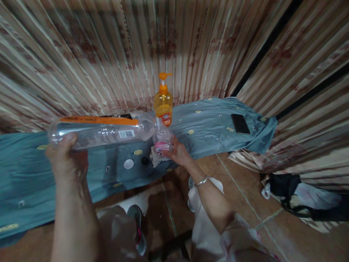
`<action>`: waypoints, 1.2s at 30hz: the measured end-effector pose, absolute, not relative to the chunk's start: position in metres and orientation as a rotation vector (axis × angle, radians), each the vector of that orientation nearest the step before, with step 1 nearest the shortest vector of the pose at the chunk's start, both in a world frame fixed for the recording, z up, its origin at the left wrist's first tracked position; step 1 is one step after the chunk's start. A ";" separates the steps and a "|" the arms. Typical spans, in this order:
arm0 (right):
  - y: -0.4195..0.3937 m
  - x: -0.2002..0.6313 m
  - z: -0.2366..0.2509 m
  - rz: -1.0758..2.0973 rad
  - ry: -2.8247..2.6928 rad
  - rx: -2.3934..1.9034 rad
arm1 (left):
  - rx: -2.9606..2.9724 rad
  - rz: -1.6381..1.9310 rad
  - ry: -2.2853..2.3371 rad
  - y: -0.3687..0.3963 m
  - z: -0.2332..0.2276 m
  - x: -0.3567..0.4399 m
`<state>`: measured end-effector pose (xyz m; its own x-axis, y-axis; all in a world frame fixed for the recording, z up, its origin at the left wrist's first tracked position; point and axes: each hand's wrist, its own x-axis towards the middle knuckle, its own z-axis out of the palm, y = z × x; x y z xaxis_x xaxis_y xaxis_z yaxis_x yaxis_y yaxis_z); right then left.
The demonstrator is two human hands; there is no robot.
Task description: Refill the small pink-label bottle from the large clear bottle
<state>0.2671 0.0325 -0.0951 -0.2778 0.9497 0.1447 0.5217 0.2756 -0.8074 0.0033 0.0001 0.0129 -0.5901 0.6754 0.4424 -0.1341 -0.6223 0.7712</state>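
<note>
My left hand (pixel 66 156) is wrapped round the base of a large clear plastic bottle (pixel 108 130) with an orange-edged label. The bottle lies almost level in the air, its neck pointing right. Its mouth meets the top of a small clear bottle (pixel 163 137) with a pink label; whether they touch I cannot tell. My right hand (pixel 178 152) closes round the small bottle from the right and keeps it roughly upright. A crumpled pale cloth (pixel 156 158) shows just below the small bottle. Any liquid passing between the two is too faint to make out.
Behind the bottles stands an orange pump bottle (pixel 163 104). A white cap (pixel 128 163) and a dark cap (pixel 145 161) lie on the green patterned cloth (pixel 203 126) over the bench. A phone (pixel 240 123) rests at right. Striped curtains (pixel 194 44) hang behind; dark bags (pixel 289 192) lie on the floor.
</note>
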 end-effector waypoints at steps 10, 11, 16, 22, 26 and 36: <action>0.033 0.268 -0.098 0.844 -1.917 -1.316 | 1.059 2.218 0.932 -0.001 0.015 0.005; 0.033 0.268 -0.098 0.841 -1.920 -1.315 | 1.058 2.219 0.942 -0.002 0.015 0.005; 0.033 0.268 -0.096 0.854 -1.924 -1.324 | 1.042 2.214 0.999 -0.001 0.017 0.007; 0.033 0.268 -0.094 0.857 -1.919 -1.345 | 1.052 2.221 0.995 -0.001 0.016 0.006; 0.032 0.268 -0.093 0.863 -1.911 -1.339 | 1.056 2.210 1.015 -0.001 0.016 0.007; 0.033 0.268 -0.094 0.869 -1.906 -1.324 | 1.086 2.212 0.963 0.001 0.012 0.002</action>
